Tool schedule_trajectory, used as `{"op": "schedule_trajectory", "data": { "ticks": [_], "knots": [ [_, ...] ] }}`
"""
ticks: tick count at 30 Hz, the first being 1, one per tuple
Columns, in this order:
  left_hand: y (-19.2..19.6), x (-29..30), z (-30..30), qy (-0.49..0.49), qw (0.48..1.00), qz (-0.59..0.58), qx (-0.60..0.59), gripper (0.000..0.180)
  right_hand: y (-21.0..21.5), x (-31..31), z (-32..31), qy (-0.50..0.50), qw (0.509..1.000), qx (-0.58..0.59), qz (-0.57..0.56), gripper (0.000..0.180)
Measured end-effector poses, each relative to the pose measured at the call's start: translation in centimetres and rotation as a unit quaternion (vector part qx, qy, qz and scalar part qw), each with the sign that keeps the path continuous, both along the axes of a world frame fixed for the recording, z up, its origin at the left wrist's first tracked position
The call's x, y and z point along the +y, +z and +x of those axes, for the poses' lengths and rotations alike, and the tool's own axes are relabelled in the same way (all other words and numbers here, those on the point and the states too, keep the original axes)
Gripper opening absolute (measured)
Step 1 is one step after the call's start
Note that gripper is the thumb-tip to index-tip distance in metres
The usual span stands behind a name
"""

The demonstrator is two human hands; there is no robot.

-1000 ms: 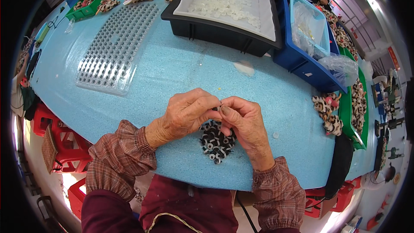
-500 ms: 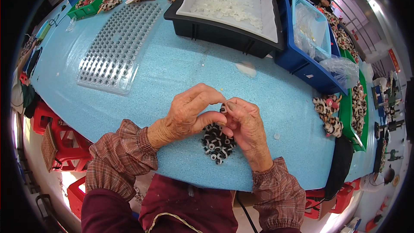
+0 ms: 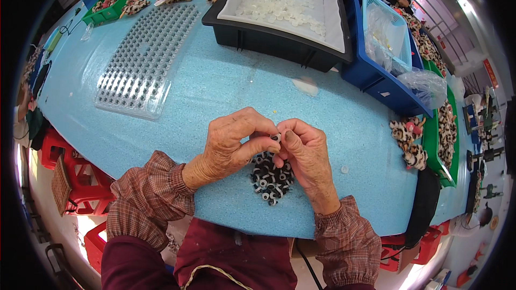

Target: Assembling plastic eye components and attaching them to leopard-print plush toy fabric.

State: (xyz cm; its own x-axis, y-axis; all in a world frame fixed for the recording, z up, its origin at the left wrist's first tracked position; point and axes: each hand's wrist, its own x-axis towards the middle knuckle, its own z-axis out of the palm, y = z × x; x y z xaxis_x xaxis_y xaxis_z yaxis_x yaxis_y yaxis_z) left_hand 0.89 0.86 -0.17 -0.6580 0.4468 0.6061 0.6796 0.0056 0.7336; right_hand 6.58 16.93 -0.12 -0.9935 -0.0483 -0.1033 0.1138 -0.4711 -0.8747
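Both of my hands meet above the near part of the blue table (image 3: 231, 204). My left hand (image 3: 231, 138) pinches a small black-and-white round piece (image 3: 276, 137) between thumb and forefinger. From the other side, my right hand (image 3: 309, 156) has its thumb and fingertips closed on the same piece, which they partly cover. Right below the hands lies a loose heap of similar small black-and-white pieces (image 3: 271, 182), some ring-shaped.
A clear tray (image 3: 142, 64) with rows of small dark pieces lies left. Farther back stand a black bin (image 3: 274, 48) holding translucent discs and a blue crate (image 3: 376, 83) with plastic bags. Spotted plush pieces (image 3: 411, 142) lie beside a green tray (image 3: 432, 139) at right.
The small piece has turned between my fingertips and now shows more of its pale ring. My left hand has shifted slightly left, and the right fingers have re-angled around the piece.
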Motion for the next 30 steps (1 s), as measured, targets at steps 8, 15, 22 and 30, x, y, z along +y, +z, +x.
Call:
{"op": "schedule_trajectory", "data": {
  "ticks": [8,15,22,30],
  "knots": [
    [-0.08,0.15,-0.01,-0.005,1.000,0.004,0.022,0.022,-0.40,0.15,0.00,0.008,1.000,0.015,0.026,0.031],
    [0.04,0.16,-0.04,-0.027,1.000,0.000,-0.016,0.021,-0.10,-0.02,-0.02,0.000,1.000,-0.005,0.003,0.030],
    [-0.06,0.27,0.08,-0.018,1.000,-0.007,-0.007,0.023,-0.32,0.02,0.05,-0.005,1.000,0.011,-0.005,0.028],
    [0.06,0.04,-0.18,-0.054,0.998,-0.019,-0.015,0.024,0.22,-0.17,0.18,0.009,1.000,-0.002,0.027,0.028]
  ]
}}
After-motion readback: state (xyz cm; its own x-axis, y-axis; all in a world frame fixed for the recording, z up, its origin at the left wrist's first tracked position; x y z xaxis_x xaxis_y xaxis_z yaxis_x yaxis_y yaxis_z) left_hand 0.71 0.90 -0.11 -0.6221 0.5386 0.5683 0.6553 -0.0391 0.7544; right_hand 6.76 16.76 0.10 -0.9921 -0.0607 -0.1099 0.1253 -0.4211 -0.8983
